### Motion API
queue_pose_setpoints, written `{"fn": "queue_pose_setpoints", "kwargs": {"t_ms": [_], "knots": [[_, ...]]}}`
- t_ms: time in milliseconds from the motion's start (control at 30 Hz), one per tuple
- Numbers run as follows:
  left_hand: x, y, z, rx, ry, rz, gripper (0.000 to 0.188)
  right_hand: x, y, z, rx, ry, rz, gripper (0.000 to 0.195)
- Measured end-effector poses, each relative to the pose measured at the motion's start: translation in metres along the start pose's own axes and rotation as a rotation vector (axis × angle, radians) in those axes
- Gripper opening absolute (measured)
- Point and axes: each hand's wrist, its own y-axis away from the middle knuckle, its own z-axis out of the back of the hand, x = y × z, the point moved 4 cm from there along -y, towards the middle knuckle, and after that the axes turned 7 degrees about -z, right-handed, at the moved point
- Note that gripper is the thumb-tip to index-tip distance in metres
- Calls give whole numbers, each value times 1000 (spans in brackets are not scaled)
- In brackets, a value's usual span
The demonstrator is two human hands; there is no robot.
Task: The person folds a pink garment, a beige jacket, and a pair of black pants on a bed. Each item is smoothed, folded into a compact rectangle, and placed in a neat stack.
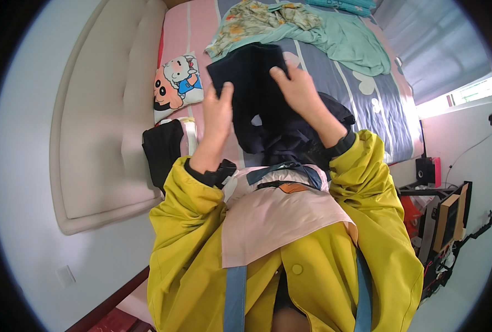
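A black cloth garment (254, 79), apparently trousers, is stretched between my two hands above the bed. My left hand (219, 106) grips its left side, thumb on top. On the opposite side, my right hand (295, 85) pinches the edge with the thumb over the cloth. The lower part bunches in dark folds (291, 139) near my apron (287, 220). More dark fabric (337, 110) shows beneath my right forearm; I cannot tell if it belongs to the same garment.
A striped bed sheet (366, 116) covers the bed. Beyond the garment lies a mint-green and floral garment (333, 41). To the left are a cartoon pillow (179, 83), a pile of folded clothes (165, 145) and the padded headboard (100, 116). A cluttered shelf (434, 191) stands at right.
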Motion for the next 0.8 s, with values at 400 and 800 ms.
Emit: {"fn": "queue_pose_setpoints", "kwargs": {"t_ms": [400, 800], "knots": [[-23, 11, -31, 128, -67, -86, 36, 6, 39, -39, 131, 103, 449, 51], [-77, -42, 18, 288, 320, -51, 32, -27, -40, 12, 282, -337, 194, 55]]}}
